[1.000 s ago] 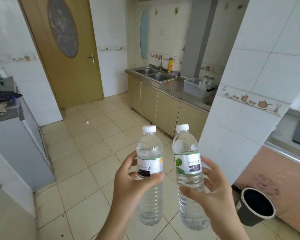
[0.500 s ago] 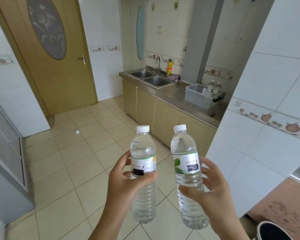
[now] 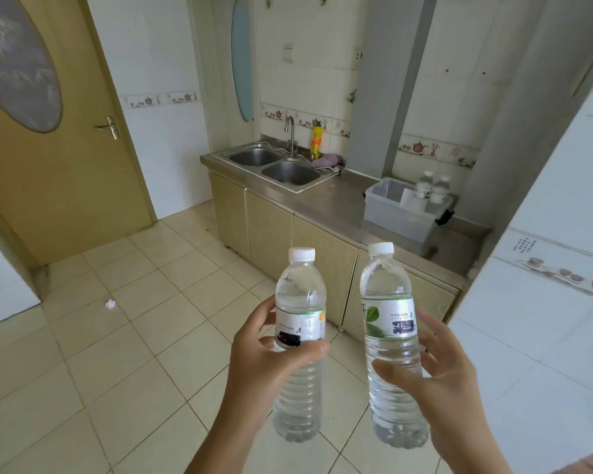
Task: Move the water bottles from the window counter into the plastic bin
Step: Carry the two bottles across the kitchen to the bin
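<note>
My left hand [image 3: 269, 367] grips a clear water bottle [image 3: 300, 302] with a white cap and a white label, held upright over the floor. My right hand [image 3: 439, 381] grips a second clear bottle [image 3: 387, 299] with a green leaf label, upright and just to the right of the first. Ahead on the steel counter stands a grey plastic bin [image 3: 396, 215]. Two more water bottles [image 3: 432, 189] stand upright at the bin's far right corner.
A steel double sink [image 3: 278, 165] with a tap, a yellow bottle [image 3: 316, 140] and a purple cloth lies left of the bin. A white tiled wall [image 3: 541, 336] juts in close on the right. A wooden door [image 3: 59, 159] is at the left; beige floor tiles lie between.
The view has swung right and drawn closer to the counter; the bin and sink look larger. Both hands still hold their bottles the same way. The dark bucket has left the view.
</note>
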Demonstrator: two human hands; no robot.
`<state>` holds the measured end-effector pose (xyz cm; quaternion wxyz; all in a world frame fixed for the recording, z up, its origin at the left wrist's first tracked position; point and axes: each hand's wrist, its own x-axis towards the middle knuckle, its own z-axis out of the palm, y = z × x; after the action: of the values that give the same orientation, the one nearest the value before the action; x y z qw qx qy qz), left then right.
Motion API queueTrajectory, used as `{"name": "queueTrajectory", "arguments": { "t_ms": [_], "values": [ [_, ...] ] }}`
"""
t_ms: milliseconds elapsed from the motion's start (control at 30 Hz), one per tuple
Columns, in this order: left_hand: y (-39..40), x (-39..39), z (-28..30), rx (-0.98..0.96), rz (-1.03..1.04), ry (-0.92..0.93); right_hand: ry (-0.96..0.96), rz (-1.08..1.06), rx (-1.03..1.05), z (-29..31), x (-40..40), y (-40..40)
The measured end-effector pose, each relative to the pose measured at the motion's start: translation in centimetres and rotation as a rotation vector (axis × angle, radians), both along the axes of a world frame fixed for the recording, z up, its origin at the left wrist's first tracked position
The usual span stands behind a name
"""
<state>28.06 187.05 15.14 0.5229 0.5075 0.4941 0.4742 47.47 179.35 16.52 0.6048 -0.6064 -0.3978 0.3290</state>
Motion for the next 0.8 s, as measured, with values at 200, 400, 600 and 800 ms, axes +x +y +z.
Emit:
{"name": "queueTrajectory", "arguments": {
  "t_ms": [200, 400, 600, 800],
  "values": [
    [10.6, 2.7, 0.8, -0.01, -0.103, -0.008, 0.024, -0.091, 0.0, -0.4, 2.1, 9.0],
    [19.7, 8.5, 0.1, -0.016, -0.172, -0.017, 0.017, -0.149, -0.005, -1.4, 7.3, 17.3],
    [29.5, 16.5, -0.9, -0.032, -0.216, -0.029, 0.029, -0.182, 0.002, -2.3, 14.8, 26.7],
    [38.2, 25.2, -0.2, -0.023, -0.278, -0.063, -0.045, -0.235, 0.007, -1.8, 22.8, 34.7]
  ]
}}
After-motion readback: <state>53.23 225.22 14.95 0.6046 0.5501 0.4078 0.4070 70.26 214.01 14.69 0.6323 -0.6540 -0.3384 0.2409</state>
